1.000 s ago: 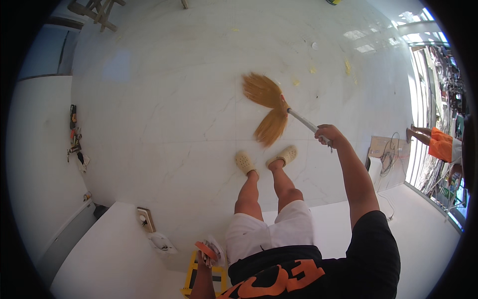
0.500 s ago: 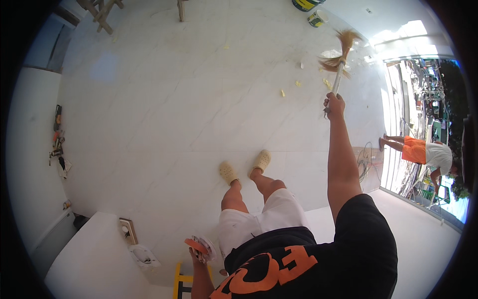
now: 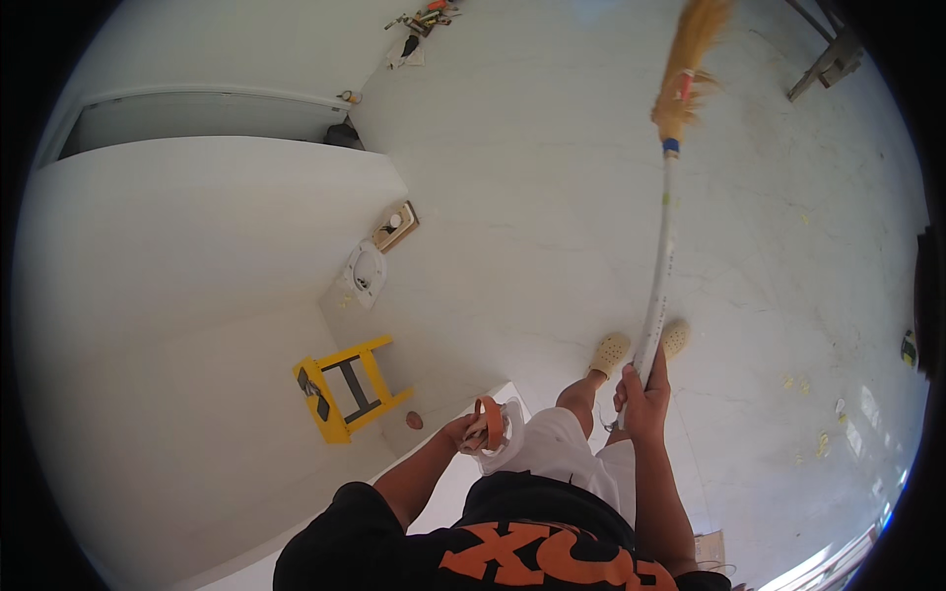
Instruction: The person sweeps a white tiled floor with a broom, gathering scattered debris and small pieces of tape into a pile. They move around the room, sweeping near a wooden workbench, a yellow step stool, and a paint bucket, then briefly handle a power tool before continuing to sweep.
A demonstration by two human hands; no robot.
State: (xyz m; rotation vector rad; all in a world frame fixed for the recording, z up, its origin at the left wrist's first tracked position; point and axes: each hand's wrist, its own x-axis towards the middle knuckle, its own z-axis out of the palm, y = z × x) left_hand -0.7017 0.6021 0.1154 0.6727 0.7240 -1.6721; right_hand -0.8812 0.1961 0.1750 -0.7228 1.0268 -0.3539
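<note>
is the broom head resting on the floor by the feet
No, the right hand holds the broom stretched out ahead, its straw head far beyond the feet.

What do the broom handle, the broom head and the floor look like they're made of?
The broom handle looks like white plastic pipe or painted metal: smooth, even and pale. The broom head seems to be dried straw or grass, tan and frayed into loose fibres. The floor looks like polished pale tile or stone, glossy with faint straight seams. The right hand holds the handle.
</note>
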